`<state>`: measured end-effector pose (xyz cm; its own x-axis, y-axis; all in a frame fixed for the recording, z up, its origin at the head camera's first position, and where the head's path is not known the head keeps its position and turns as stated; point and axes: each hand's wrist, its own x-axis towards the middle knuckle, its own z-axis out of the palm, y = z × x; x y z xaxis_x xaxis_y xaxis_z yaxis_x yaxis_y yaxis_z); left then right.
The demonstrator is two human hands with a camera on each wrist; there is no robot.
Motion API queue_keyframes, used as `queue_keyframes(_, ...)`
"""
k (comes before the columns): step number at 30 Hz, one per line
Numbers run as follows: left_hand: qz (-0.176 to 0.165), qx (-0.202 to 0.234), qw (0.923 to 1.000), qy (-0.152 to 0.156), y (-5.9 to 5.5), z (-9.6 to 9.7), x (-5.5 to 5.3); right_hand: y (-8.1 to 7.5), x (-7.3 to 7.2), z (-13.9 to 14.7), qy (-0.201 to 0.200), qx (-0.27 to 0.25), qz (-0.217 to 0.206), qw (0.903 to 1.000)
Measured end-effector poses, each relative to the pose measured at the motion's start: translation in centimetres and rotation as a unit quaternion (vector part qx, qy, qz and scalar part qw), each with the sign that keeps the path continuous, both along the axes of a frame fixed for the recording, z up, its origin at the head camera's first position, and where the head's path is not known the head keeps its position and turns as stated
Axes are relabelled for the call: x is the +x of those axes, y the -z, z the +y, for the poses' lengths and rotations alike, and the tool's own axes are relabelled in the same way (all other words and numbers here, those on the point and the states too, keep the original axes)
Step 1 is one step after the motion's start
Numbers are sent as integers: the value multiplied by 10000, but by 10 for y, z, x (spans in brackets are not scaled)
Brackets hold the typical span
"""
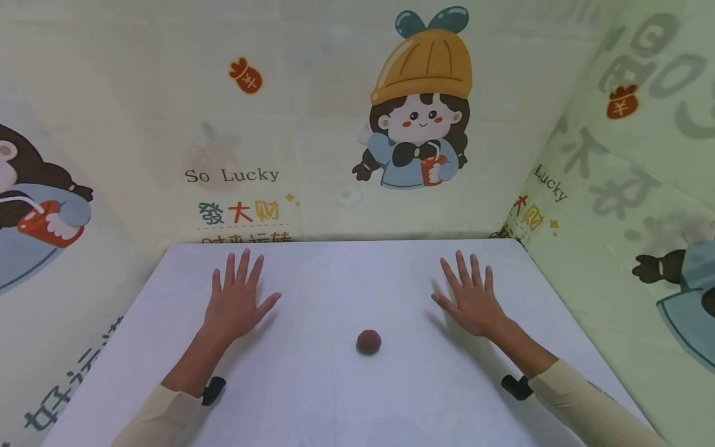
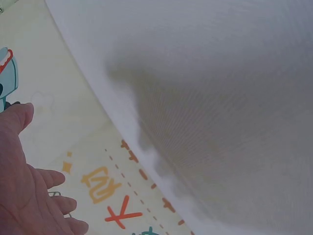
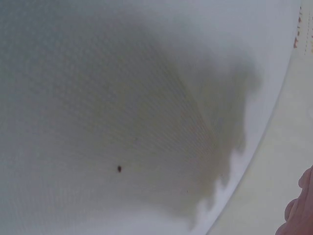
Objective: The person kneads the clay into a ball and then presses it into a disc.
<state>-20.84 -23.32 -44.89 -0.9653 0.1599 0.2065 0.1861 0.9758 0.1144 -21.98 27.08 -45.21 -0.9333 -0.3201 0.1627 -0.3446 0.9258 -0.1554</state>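
Nearest, two beige sleeves [image 1: 159, 413] enter over the white table [image 1: 335, 410], one from the left and one from the right, each with a small black device [image 1: 213, 391] at the wrist. Farther in, near the middle of the table, sits a dark reddish-brown ball [image 1: 368, 342], between the two forearms and well apart from both. Slightly farther, left hand [image 1: 234, 304]: fingers straight and fanned wide, thumb out toward the right; grip wide and unloaded. Right hand [image 1: 472, 304]: same spread, thumb out toward the left, likewise unloaded. Shadows of both fall on the table. Beyond its far edge stands a cream backdrop [image 1: 324, 124], "So Lucky" lettering [image 1: 231, 176] at left, a cartoon figure [image 1: 421, 124] in an orange hat right of centre.
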Motion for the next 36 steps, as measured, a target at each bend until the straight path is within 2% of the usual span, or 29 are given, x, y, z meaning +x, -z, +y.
queue_keyframes(9, -40, 84, 10000, 28, 0, 1, -2, 7, -4, 7, 98, 17, 78, 9999)
queue_keyframes(12, -64, 94, 9999, 6, -1, 1, -2, 7, -3, 8, 71, -209, -13, 9998)
queue_keyframes(15, -86, 129, 9999, -4, -1, 1, -2, 5, -3, 1, -101, -699, -238, 9972)
queue_keyframes(19, -75, 164, 9998, 29, -1, 3, -3, 2, 0, -20, -496, -1308, -574, 9885)
queue_keyframes(25, -151, 139, 9998, 51, -3, 7, -8, -4, 11, -66, -1191, -1581, -738, 9774)
queue_keyframes(31, -179, 228, 9995, 90, -4, 11, -14, -1, 24, -108, -2060, -1371, -886, 9648)
queue_keyframes(36, -276, 430, 9985, 202, 1, 16, -17, 9, 31, -124, -2466, -835, -783, 9623)
